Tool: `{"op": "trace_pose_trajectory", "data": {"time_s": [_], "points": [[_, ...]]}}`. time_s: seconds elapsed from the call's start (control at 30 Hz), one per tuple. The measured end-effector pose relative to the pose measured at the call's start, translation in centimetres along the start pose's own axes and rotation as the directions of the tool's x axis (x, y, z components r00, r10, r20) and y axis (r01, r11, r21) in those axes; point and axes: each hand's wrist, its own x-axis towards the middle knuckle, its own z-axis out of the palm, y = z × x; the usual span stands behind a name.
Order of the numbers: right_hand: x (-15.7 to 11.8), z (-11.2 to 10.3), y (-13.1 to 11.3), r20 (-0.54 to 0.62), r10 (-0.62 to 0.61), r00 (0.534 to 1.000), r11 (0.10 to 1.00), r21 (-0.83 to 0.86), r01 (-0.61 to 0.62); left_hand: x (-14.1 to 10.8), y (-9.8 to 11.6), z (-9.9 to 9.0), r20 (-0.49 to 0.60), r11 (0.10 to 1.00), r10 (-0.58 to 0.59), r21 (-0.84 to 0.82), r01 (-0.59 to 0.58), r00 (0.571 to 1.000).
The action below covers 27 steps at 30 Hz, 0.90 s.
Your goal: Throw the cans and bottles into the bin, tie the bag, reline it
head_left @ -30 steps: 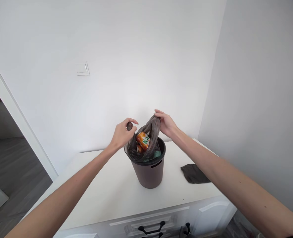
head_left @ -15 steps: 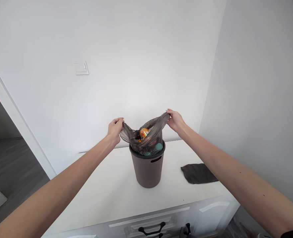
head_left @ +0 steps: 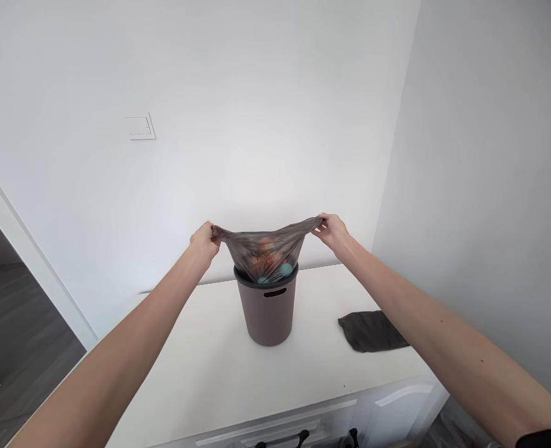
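A thin, see-through dark trash bag [head_left: 266, 249] is stretched wide above a brown trash can [head_left: 266, 316]. My left hand [head_left: 205, 239] is closed on the bag's left top edge. The right top edge is pinched in my right hand [head_left: 331, 230]. Through the film show blurred orange, red and teal items that I cannot name. The bag's lower part is hidden inside the can, which stands upright with its handle slot facing me.
The can stands on a white cabinet top [head_left: 200, 367]. A folded dark plastic bag [head_left: 371, 331] lies to the right, partly behind my right forearm. A white wall with a light switch [head_left: 139, 126] rises behind. Black drawer handles [head_left: 303, 437] show below the front edge.
My hands have moved apart and pulled the bag's mouth taut, so its opening is now nearly flat and the contents show only through the film. The can appears slightly further left.
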Motion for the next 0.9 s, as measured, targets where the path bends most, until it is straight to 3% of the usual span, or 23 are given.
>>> {"op": "trace_pose_trajectory", "data": {"time_s": [0.2, 0.37, 0.5, 0.67, 0.73, 0.8, 0.87, 0.9], "points": [[1.1, 0.5, 0.4, -0.055, 0.019, 0.998, 1.000, -0.016, -0.020, 1.4, 0.0, 0.6, -0.053, 0.980, 0.020, -0.195, -0.030, 0.998], [1.7, 0.5, 0.4, -0.078, 0.012, 0.997, 0.998, -0.059, -0.016, 2.1, 0.0, 0.7, -0.048, 0.971, 0.041, -0.235, -0.051, 0.998], [1.5, 0.6, 0.5, -0.023, 0.006, 1.000, 0.994, -0.108, -0.008, 1.7, -0.5, 1.0, 0.067, 0.988, 0.038, -0.152, -0.027, 0.997], [-1.0, 2.7, 0.9, 0.211, 0.015, 0.977, 0.978, -0.204, 0.029, -0.1, -1.2, 1.8, 0.307, 0.992, 0.099, 0.050, -0.120, 0.947], [-2.6, 4.1, 1.3, 0.389, 0.053, 0.920, 0.937, -0.337, 0.088, -1.0, -1.4, 2.3, 0.391, 0.971, 0.129, 0.138, -0.197, 0.911], [-4.2, 5.6, 2.0, 0.571, 0.169, 0.803, 0.828, -0.524, 0.198, -1.8, -1.5, 2.8, 0.456, 0.933, 0.151, 0.226, -0.278, 0.877], [-5.5, 7.0, 3.0, 0.664, 0.316, 0.678, 0.692, -0.650, 0.315, -2.5, -1.5, 3.2, 0.513, 0.881, 0.168, 0.305, -0.362, 0.842], [-6.0, 7.5, 3.6, 0.671, 0.358, 0.649, 0.650, -0.678, 0.342, -2.7, -1.4, 3.3, 0.540, 0.851, 0.175, 0.339, -0.402, 0.823]]}}
